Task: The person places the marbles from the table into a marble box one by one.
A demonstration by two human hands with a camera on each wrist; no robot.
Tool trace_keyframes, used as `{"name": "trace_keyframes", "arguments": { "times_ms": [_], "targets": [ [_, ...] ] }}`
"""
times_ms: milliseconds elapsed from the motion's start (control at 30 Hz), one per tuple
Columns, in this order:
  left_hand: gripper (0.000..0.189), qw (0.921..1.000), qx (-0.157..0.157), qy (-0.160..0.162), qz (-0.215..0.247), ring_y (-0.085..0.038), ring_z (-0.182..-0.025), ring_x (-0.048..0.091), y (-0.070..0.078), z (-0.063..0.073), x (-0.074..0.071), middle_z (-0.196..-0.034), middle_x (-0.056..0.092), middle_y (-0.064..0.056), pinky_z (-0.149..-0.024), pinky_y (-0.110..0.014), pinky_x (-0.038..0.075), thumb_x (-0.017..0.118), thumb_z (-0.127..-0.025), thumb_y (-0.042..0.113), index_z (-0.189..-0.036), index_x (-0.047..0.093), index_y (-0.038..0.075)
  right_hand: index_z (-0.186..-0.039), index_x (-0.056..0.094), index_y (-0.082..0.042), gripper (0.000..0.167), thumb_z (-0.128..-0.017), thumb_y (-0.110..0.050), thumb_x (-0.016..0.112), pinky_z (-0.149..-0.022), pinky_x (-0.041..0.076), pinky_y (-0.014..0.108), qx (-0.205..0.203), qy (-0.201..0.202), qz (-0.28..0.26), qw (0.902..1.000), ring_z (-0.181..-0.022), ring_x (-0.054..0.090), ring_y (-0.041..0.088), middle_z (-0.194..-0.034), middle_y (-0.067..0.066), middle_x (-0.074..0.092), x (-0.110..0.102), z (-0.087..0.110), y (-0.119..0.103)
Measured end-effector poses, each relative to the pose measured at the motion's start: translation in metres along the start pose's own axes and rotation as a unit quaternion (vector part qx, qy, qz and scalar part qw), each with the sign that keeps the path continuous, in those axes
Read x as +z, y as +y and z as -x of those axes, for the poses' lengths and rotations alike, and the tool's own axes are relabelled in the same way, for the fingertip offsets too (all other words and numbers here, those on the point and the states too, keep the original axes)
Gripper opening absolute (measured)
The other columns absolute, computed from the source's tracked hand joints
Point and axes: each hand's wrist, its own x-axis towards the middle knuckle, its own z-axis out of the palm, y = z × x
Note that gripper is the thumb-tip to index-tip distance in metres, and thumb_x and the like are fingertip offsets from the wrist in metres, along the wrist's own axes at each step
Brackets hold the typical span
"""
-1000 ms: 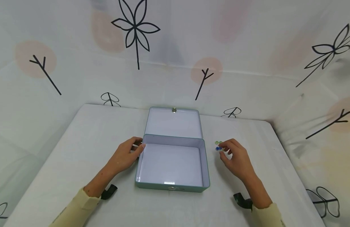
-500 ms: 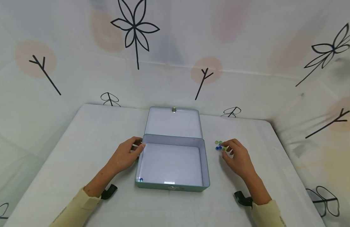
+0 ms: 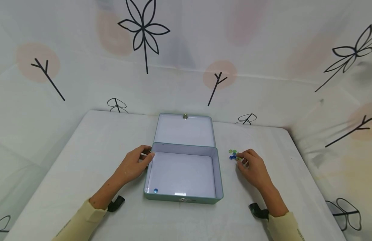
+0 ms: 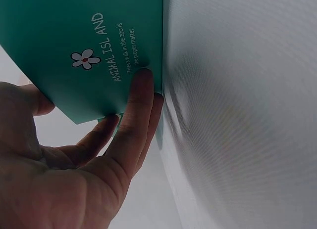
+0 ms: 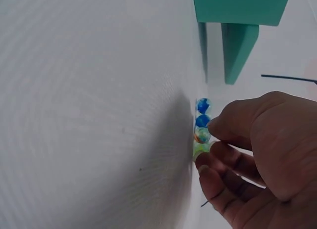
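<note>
Marbles (image 3: 233, 154) sit clustered on counter (image 3: 83, 160) right of open tin (image 3: 217, 174); 1 lies inside. Right hand (image 3: 252, 167), fingers curled, touches them, nothing pinched yet. Left hand (image 3: 132, 164) presses straight fingers on tin. Best: pinch 1 marble only.

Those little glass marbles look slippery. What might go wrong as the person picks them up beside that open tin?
The marbles sit loose on the smooth table; the right hand might nudge some so they roll off. Pinching one among the cluster risks a slip. The blue marble already lies inside the tin, so another dropped in could bounce out, though the left hand steadies its side.
</note>
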Motion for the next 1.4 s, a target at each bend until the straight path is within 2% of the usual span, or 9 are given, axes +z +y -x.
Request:
{"name": "trace_keyframes", "arguments": {
  "times_ms": [433,700,1133,1400],
  "targets": [
    [0.055,1.0000,0.002,0.000,-0.006,-0.030,-0.122,0.067,0.000,0.001,0.000,-0.136,0.065,-0.012,-0.092,-0.041,0.062,0.055,-0.110,0.046,-0.148,0.055,0.006,-0.105,0.075,-0.001,0.016,-0.089,0.003,0.076,-0.077,0.058,0.043,0.018,0.000,0.003,0.9998,-0.088,0.065,0.025,-0.105,0.012,0.066,0.000,0.001,0.001],
    [0.055,1.0000,0.003,0.000,-0.004,-0.030,-0.122,0.067,0.000,0.001,0.000,-0.136,0.066,-0.012,-0.093,-0.042,0.061,0.056,-0.110,0.047,-0.147,0.055,0.006,-0.100,0.074,-0.003,0.014,-0.088,0.002,0.079,-0.074,0.057,0.038,0.025,-0.017,0.005,0.9995,-0.083,0.063,0.022,-0.095,0.009,0.068,-0.001,0.001,0.001],
    [0.054,1.0000,0.001,0.000,-0.003,-0.029,-0.122,0.067,0.001,0.001,0.000,-0.135,0.066,-0.012,-0.093,-0.041,0.062,0.056,-0.110,0.046,-0.147,0.055,0.007,-0.101,0.073,-0.004,0.014,-0.089,0.001,0.078,-0.072,0.057,0.036,0.015,-0.015,-0.002,0.9998,-0.083,0.063,0.021,-0.093,0.007,0.068,-0.005,0.001,-0.005],
    [0.054,1.0000,0.007,0.001,-0.004,-0.031,-0.122,0.067,0.000,0.001,-0.001,-0.135,0.066,-0.013,-0.091,-0.040,0.062,0.056,-0.111,0.045,-0.147,0.055,0.005,-0.099,0.073,-0.005,0.014,-0.089,0.002,0.080,-0.071,0.059,0.034,-0.018,0.014,-0.018,0.9996,-0.082,0.065,0.019,-0.094,0.005,0.068,-0.008,0.004,-0.016]
  ]
}}
